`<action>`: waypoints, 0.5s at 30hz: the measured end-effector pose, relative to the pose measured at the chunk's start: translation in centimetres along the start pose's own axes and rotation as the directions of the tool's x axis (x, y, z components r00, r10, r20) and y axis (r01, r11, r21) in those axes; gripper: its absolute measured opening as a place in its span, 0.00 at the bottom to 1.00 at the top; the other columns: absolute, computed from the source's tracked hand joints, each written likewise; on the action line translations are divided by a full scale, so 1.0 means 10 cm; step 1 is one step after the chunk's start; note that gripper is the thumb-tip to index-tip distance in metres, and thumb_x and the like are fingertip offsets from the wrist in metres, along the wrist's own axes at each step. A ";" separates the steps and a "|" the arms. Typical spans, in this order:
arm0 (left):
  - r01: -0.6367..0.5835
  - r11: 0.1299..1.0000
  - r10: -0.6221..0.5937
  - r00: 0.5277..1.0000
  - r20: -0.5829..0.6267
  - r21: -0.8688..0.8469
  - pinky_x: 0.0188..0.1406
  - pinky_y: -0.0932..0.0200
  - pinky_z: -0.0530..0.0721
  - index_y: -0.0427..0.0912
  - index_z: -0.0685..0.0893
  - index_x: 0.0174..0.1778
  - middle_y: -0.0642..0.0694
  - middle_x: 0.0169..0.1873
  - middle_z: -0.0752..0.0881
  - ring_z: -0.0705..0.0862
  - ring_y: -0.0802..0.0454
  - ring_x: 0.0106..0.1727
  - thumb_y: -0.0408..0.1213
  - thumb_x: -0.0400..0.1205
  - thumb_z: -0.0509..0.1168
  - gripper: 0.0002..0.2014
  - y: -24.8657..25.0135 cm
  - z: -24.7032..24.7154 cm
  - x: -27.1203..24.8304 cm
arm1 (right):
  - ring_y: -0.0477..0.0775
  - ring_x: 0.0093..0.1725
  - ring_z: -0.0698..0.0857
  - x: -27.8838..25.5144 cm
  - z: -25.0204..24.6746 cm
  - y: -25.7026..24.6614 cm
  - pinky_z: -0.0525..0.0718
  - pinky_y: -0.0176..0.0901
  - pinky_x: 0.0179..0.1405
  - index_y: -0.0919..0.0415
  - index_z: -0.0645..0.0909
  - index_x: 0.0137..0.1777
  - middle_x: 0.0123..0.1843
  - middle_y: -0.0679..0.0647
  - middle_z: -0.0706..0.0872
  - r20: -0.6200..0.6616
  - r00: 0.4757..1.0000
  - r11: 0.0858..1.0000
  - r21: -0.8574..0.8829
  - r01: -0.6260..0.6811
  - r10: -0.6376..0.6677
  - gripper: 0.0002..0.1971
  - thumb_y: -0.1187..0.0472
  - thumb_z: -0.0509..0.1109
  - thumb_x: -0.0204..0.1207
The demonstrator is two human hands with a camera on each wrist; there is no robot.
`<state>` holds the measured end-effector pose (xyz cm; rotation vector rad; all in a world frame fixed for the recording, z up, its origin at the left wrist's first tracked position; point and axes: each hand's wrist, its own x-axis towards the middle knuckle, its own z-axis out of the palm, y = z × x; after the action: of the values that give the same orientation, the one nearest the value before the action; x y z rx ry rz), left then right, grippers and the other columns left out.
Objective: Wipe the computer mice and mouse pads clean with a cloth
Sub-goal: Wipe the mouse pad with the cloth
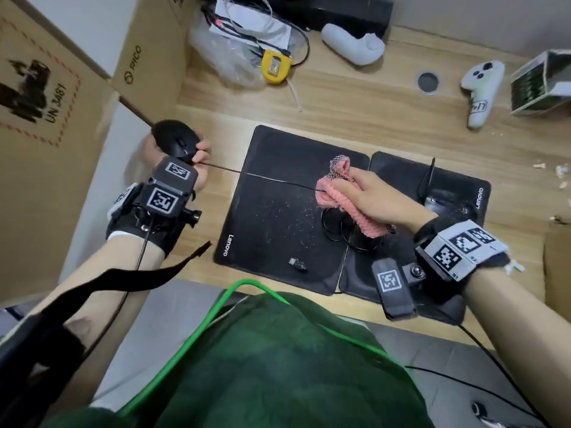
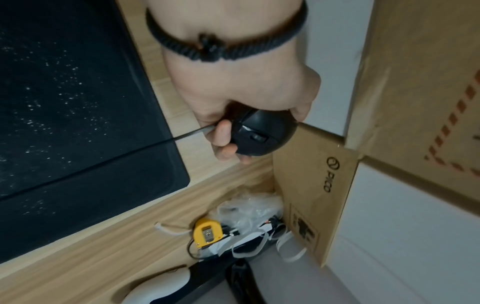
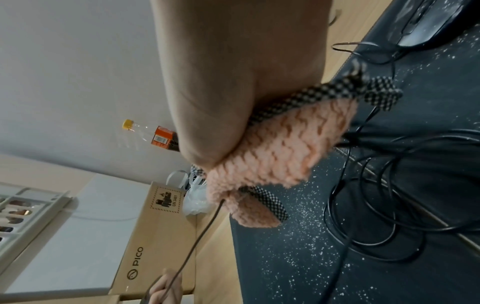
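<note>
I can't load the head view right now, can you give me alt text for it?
The left hand holds a black mouse up off the wooden desk, its cable stretched taut to the right hand, which grips it in a pink cloth over two dusty black mouse pads. A second mouse lies on the right pad.

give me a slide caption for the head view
Left hand lifts a black mouse while right hand runs its cable through a pink cloth.
</note>
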<state>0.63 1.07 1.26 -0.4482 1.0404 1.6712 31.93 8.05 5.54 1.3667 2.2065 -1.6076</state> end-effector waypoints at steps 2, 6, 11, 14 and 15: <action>0.000 0.997 0.000 1.000 0.001 -0.082 0.15 0.68 0.65 0.38 0.78 0.37 0.42 0.31 0.80 0.75 0.48 0.24 0.52 0.76 0.55 0.19 0.05 -0.15 0.08 | 0.45 0.47 0.79 -0.01 -0.02 0.00 0.76 0.41 0.54 0.60 0.79 0.55 0.48 0.49 0.85 -0.016 1.000 1.000 0.004 -0.012 0.012 0.13 0.51 0.59 0.85; 0.041 0.982 -0.053 0.997 -0.062 -0.184 0.17 0.65 0.70 0.41 0.73 0.38 0.47 0.34 0.70 0.76 0.47 0.27 0.51 0.73 0.59 0.15 0.09 -0.41 0.22 | 0.33 0.43 0.79 -0.08 -0.09 0.03 0.73 0.35 0.51 0.54 0.79 0.55 0.45 0.37 0.83 -0.067 0.995 0.998 0.009 -0.067 0.067 0.10 0.51 0.60 0.85; 0.045 0.992 -0.066 0.980 -0.187 -0.118 0.26 0.61 0.81 0.36 0.78 0.45 0.38 0.40 0.80 0.82 0.41 0.35 0.48 0.74 0.64 0.17 0.02 -0.30 0.07 | 0.42 0.47 0.84 -0.07 -0.10 0.08 0.76 0.40 0.56 0.57 0.81 0.60 0.49 0.44 0.86 -0.167 0.975 0.988 0.056 -0.140 0.148 0.15 0.48 0.60 0.85; -0.025 0.974 -0.024 0.977 -0.212 -0.226 0.53 0.50 0.86 0.31 0.80 0.40 0.31 0.44 0.83 0.85 0.35 0.50 0.48 0.83 0.60 0.20 -0.05 -0.15 -0.17 | 0.40 0.46 0.84 -0.03 -0.05 0.04 0.76 0.33 0.49 0.56 0.80 0.59 0.49 0.45 0.86 -0.166 0.971 0.982 0.093 -0.161 0.175 0.14 0.48 0.59 0.85; -0.038 0.965 -0.021 0.976 -0.219 -0.261 0.61 0.47 0.83 0.30 0.80 0.39 0.30 0.44 0.83 0.84 0.35 0.56 0.47 0.84 0.59 0.21 -0.05 -0.13 -0.22 | 0.34 0.41 0.84 -0.01 0.00 0.03 0.76 0.26 0.44 0.57 0.79 0.59 0.47 0.44 0.85 -0.141 0.974 0.980 0.115 -0.160 0.175 0.14 0.49 0.59 0.85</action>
<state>1.63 -1.29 1.96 -0.8199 0.9807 1.8057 32.21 8.05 5.39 1.7061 2.0436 -1.6277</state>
